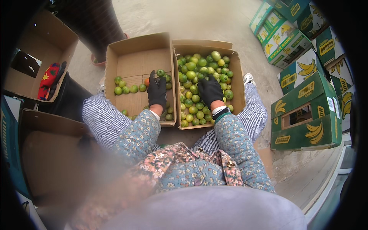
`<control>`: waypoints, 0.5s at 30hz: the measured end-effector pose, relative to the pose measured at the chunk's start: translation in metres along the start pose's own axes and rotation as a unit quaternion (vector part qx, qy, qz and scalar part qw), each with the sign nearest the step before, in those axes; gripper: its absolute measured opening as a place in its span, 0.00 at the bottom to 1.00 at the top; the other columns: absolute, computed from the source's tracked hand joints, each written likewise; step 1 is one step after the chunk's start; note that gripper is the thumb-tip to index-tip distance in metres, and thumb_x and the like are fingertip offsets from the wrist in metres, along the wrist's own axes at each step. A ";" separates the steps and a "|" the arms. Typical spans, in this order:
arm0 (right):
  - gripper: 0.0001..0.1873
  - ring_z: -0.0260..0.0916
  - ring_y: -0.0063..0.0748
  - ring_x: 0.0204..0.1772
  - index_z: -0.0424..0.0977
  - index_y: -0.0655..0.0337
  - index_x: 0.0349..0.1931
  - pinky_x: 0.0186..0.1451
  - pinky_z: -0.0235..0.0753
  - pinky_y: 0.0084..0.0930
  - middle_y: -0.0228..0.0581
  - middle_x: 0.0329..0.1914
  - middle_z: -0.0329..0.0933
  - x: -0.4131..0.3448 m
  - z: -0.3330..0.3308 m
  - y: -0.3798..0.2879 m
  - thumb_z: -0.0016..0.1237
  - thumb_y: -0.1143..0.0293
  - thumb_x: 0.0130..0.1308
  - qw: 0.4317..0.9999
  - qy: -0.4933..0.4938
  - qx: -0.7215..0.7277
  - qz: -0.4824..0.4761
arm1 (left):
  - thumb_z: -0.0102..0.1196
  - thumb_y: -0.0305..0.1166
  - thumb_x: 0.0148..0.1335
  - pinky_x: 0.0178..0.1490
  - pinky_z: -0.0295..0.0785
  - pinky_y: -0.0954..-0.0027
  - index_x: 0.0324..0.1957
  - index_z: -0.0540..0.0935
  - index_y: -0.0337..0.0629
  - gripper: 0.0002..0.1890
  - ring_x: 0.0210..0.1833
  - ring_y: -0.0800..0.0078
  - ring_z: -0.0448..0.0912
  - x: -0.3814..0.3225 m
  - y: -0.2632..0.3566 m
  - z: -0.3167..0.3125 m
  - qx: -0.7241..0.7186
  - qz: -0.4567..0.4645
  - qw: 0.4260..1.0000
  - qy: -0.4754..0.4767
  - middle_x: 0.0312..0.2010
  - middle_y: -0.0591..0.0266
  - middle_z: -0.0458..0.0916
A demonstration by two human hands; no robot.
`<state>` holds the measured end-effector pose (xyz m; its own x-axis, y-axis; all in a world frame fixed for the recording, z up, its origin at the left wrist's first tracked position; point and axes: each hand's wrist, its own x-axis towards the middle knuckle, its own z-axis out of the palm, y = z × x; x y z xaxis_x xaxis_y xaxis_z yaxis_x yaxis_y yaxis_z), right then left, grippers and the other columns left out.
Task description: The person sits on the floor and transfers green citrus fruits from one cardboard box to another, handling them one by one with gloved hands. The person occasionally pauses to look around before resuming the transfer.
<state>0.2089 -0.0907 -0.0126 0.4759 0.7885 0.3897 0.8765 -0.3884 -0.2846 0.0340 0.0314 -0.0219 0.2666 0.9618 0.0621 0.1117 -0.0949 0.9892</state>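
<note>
Two open cardboard boxes stand side by side between my knees. Small green tomatoes (190,75) fill much of the right cardboard box (240,86). My right hand (210,90), in a black glove, reaches down among them; its fingertips are hidden, so its hold is unclear. Over the left cardboard box (113,54) is my left hand (157,91), gloved in black too. A green tomato (160,73) lies at its fingertips, between thumb and fingers; whether it is gripped is unclear. An orange-red tomato (147,82) touches the glove's left side, at the end of a row of green ones (134,88).
Green and white banana cartons (306,115) are piled at the right. At the left, a raised cardboard box (57,28) holds a red patterned cloth item (49,82). Another open box (51,138) is below it. A dark column-like object (95,26) stands behind.
</note>
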 end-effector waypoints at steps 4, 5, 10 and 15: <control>0.11 0.72 0.54 0.50 0.76 0.55 0.44 0.50 0.73 0.45 0.50 0.48 0.74 0.000 0.006 0.006 0.48 0.62 0.65 0.999 -0.040 -0.018 0.009 | 0.48 0.33 0.64 0.64 0.64 0.57 0.66 0.64 0.45 0.27 0.60 0.50 0.71 -0.004 -0.009 0.002 0.145 0.112 0.983 -0.011 0.58 0.45 0.72; 0.12 0.72 0.53 0.50 0.75 0.56 0.45 0.50 0.74 0.43 0.50 0.48 0.74 0.002 0.005 0.004 0.49 0.63 0.65 0.999 -0.021 0.040 0.021 | 0.49 0.33 0.64 0.64 0.63 0.57 0.66 0.65 0.44 0.27 0.61 0.51 0.70 -0.007 -0.007 0.003 0.132 0.182 0.974 -0.015 0.59 0.46 0.71; 0.18 0.75 0.45 0.49 0.71 0.61 0.54 0.52 0.75 0.34 0.47 0.50 0.75 0.004 -0.004 -0.020 0.53 0.68 0.64 0.956 0.088 0.271 -0.068 | 0.55 0.36 0.62 0.65 0.62 0.57 0.64 0.67 0.42 0.28 0.62 0.51 0.68 -0.026 0.022 0.003 0.183 0.350 0.917 -0.058 0.60 0.48 0.70; 0.27 0.77 0.42 0.51 0.64 0.60 0.62 0.53 0.75 0.34 0.51 0.50 0.76 -0.011 -0.015 -0.046 0.55 0.65 0.64 0.877 -0.027 0.473 -0.073 | 0.60 0.36 0.57 0.58 0.65 0.55 0.65 0.67 0.49 0.32 0.53 0.53 0.71 -0.033 0.039 0.001 0.303 0.401 0.858 -0.112 0.49 0.53 0.74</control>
<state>0.1641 -0.0885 0.0092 0.3371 0.8286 0.4470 0.4622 0.2681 -0.8453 0.0302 -0.0047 0.0149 0.6591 0.4590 0.5958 0.2658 -0.8832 0.3864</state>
